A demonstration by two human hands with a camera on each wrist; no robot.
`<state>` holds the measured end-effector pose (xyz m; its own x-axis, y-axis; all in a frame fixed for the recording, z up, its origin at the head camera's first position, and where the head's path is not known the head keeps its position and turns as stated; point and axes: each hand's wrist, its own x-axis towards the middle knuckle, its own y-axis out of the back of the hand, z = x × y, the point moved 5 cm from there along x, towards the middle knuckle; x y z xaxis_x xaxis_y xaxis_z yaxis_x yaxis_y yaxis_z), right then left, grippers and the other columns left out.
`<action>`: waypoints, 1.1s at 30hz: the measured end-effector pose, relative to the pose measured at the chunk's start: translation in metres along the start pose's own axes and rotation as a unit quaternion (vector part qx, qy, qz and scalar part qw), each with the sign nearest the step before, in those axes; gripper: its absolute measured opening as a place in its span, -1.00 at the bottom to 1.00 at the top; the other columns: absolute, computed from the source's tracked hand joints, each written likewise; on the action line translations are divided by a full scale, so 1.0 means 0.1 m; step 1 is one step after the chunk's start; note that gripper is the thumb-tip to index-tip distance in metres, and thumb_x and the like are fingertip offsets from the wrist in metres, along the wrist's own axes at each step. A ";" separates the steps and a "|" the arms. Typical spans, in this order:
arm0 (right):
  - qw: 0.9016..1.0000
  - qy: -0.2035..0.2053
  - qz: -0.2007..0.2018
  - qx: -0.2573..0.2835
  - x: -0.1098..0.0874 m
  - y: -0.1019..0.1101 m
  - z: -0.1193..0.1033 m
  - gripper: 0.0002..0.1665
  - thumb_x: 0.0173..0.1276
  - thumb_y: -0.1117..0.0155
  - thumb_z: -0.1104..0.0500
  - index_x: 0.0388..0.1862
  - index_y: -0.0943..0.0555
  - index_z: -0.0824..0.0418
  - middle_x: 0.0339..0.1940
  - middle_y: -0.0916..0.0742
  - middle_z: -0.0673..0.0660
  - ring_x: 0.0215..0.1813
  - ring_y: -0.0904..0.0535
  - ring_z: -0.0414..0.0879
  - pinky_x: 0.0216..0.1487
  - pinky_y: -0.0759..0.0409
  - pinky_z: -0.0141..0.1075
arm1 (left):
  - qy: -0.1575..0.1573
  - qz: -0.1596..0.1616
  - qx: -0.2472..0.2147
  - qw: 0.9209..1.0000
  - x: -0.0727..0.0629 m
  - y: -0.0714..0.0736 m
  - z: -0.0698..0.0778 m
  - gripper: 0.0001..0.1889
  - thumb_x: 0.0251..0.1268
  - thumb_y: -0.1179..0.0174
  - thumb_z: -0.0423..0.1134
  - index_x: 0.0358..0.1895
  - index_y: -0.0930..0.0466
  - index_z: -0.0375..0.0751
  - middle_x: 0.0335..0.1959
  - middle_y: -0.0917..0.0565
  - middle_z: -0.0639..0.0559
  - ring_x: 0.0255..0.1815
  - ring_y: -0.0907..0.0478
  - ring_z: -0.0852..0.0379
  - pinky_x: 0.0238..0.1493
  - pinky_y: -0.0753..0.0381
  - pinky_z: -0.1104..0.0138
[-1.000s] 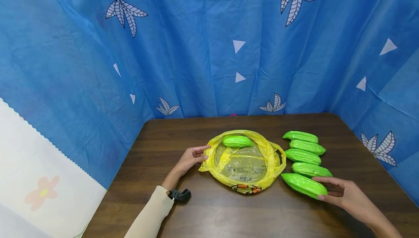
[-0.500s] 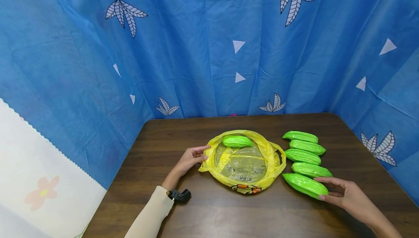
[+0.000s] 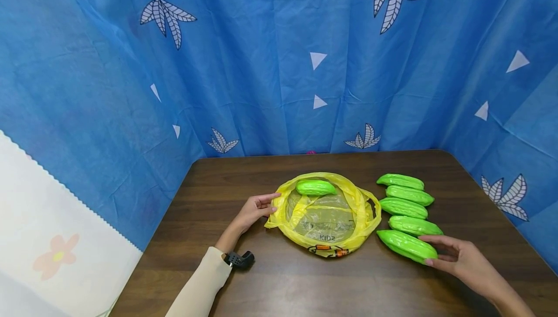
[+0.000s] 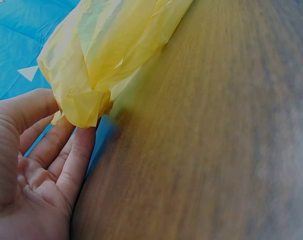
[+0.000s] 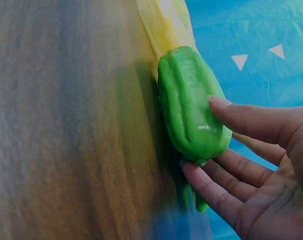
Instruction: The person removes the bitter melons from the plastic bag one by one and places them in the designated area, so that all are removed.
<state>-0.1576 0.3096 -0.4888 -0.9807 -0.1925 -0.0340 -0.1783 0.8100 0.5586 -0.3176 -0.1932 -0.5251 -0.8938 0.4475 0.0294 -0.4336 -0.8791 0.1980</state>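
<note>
A yellow plastic bag (image 3: 285, 227) lies on the table with its mouth spread wide, and one glossy green bitter melon (image 3: 316, 187) rests inside at the far side. My left hand (image 3: 257, 210) pinches the bag's left rim between thumb and fingers; the left wrist view shows the yellow film (image 4: 86, 102) between them. To the right of the bag, several more bitter melons (image 3: 403, 209) lie in a column. My right hand (image 3: 462, 261) holds the nearest bitter melon (image 3: 405, 245) by its right end, thumb on the near side. Its ridged end (image 5: 191, 107) shows in the right wrist view.
The dark wooden table (image 3: 296, 293) has rounded far corners. A blue patterned curtain (image 3: 279, 65) hangs behind it and along the sides. At the lower left hangs a white cloth (image 3: 35, 220) with a flower print. A black wrist strap (image 3: 239, 260) sits on my left wrist.
The bitter melon in my right hand has shifted very slightly to the right since a second ago. The left hand and the bag stay where they were.
</note>
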 end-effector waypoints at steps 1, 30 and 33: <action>1.000 -0.002 0.003 -0.001 0.00 0.00 0.00 -0.35 0.31 -0.47 0.13 0.32 -0.54 0.36 0.17 -0.57 -0.20 0.02 -0.49 -0.63 -0.03 -0.69 -0.29 | 0.000 -0.001 0.000 1.000 0.00 0.00 0.00 -0.47 0.41 -0.27 -0.36 0.41 -0.46 -0.30 0.31 -0.55 -0.30 -0.12 -0.65 0.16 -0.18 -0.70 0.40; 0.996 -0.064 0.027 -0.058 0.00 0.07 0.02 -0.26 0.31 -0.47 -0.03 0.34 -0.53 0.35 0.33 -0.49 0.53 -0.13 -0.61 -0.40 -0.13 -0.69 -0.32 | 0.000 -0.004 0.002 1.000 0.00 0.01 0.00 -0.48 0.43 -0.26 -0.34 0.42 -0.45 -0.30 0.30 -0.56 -0.31 -0.12 -0.66 0.18 -0.21 -0.70 0.39; 0.996 -0.063 0.028 -0.061 0.00 0.08 0.02 -0.26 0.31 -0.47 -0.02 0.34 -0.53 0.36 0.33 -0.49 0.55 -0.14 -0.63 -0.38 -0.14 -0.69 -0.33 | 0.001 -0.004 0.002 1.000 0.00 0.00 0.01 -0.48 0.42 -0.27 -0.33 0.42 -0.46 -0.28 0.32 -0.55 -0.28 -0.12 -0.65 0.17 -0.19 -0.70 0.38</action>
<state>-0.1587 0.3169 -0.4859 -0.9923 -0.0720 -0.1004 -0.1206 0.7427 0.6587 -0.3174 -0.1935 -0.5241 -0.8905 0.4543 0.0257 -0.4405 -0.8748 0.2020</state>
